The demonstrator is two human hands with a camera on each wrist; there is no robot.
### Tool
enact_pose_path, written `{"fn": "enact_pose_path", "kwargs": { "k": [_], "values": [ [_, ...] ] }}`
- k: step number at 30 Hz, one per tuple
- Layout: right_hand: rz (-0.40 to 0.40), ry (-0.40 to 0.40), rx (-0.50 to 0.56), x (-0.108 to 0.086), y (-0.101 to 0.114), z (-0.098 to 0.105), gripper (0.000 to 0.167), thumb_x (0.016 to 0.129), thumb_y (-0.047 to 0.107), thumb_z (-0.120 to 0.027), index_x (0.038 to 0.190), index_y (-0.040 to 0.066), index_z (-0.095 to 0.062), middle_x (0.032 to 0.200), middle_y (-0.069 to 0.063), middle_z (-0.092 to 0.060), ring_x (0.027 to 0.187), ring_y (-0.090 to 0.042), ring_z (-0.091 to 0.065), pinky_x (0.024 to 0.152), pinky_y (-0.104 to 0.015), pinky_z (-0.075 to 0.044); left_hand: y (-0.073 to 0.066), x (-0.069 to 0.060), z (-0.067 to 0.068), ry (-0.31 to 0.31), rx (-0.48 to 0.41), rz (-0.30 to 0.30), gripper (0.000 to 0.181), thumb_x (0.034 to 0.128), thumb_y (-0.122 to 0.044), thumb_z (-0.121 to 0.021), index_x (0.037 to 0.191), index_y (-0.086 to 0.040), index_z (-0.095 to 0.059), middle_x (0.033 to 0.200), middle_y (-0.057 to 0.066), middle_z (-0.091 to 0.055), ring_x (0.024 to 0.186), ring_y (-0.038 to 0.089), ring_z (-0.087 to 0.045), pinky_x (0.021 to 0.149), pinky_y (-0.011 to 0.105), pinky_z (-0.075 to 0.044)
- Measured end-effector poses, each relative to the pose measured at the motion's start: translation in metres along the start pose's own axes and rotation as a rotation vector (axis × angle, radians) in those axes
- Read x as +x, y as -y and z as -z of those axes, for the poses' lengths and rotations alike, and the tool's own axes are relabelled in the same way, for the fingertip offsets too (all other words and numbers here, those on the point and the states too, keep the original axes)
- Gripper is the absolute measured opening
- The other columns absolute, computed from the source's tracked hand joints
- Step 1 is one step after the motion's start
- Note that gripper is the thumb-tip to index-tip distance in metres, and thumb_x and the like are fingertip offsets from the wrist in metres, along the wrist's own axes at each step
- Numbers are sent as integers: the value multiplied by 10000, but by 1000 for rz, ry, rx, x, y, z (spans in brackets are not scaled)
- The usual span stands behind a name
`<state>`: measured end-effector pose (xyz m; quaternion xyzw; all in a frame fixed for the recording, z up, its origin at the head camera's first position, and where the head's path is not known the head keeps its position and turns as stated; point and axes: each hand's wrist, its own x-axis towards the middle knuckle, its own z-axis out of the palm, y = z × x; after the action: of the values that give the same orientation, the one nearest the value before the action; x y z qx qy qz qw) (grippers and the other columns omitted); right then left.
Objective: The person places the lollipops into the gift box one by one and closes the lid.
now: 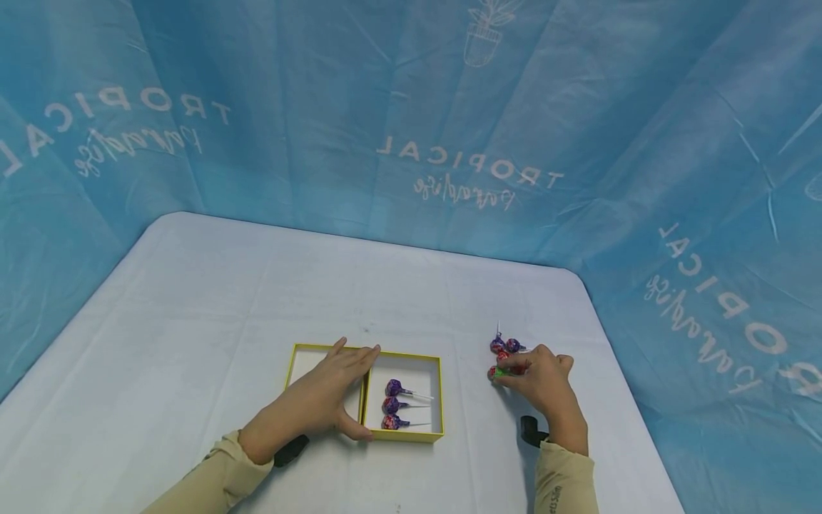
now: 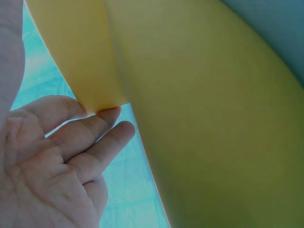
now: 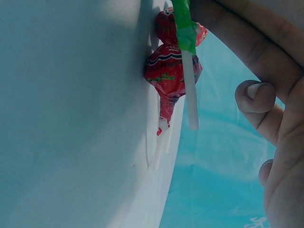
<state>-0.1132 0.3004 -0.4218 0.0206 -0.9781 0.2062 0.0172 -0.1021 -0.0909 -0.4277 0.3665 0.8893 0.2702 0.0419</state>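
My left hand (image 1: 321, 396) spans a white-lined box with yellow walls (image 1: 442, 400). Its thumb is at the near wall and its fingers hold the far one; in the left wrist view, fingertips meet a yellow corner (image 2: 107, 102). Three purple-and-red wrapped lollipops (image 1: 392, 405) lie in a column in the right part, sticks pointing right. The left part (image 1: 291, 367) is mostly hidden by the hand. Off to the right, my right hand (image 1: 546, 378) pinches a lollipop with a green wrapper (image 3: 185, 31) at the table. Red-wrapped lollipops (image 3: 166, 71) lie behind it.
Beyond the right hand's fingertips lie purple-wrapped lollipops (image 1: 497, 345). A white cloth covers the table (image 1: 212, 285), with blue printed curtains (image 1: 321, 143) around its back and sides. Dark wrist devices (image 1: 531, 432) show beside both wrists.
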Motion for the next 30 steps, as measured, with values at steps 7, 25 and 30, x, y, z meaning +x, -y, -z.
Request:
{"fn": "enact_pose_path", "kwargs": {
  "k": [7, 25, 30],
  "values": [
    [20, -30, -7, -1, 0, -1, 194, 711, 304, -917, 868, 216, -844, 716, 71, -615, 784, -172, -442, 723, -433, -146, 1, 0, 0, 1, 3, 1, 1256, 589, -561, -921, 1524, 62, -360, 1529, 234, -441, 1420, 360, -435, 1263, 585, -146],
    [303, -353, 62, 6, 38, -26, 220, 690, 289, -938, 883, 262, -835, 687, 151, -642, 759, -64, -360, 772, -504, -159, 1, 0, -1, -18, 9, -3, 1253, 581, -559, -926, 1519, 61, -373, 1524, 217, -457, 1411, 335, -453, 1264, 577, -154],
    [349, -383, 72, 4, 52, -28, 216, 706, 298, -928, 895, 260, -832, 755, 111, -727, 765, -75, -358, 756, -505, -150, 1, 0, -1, -10, 11, -3, 1259, 582, -567, -923, 1523, 58, -367, 1523, 217, -457, 1413, 338, -449, 1263, 579, -153]
  ]
}}
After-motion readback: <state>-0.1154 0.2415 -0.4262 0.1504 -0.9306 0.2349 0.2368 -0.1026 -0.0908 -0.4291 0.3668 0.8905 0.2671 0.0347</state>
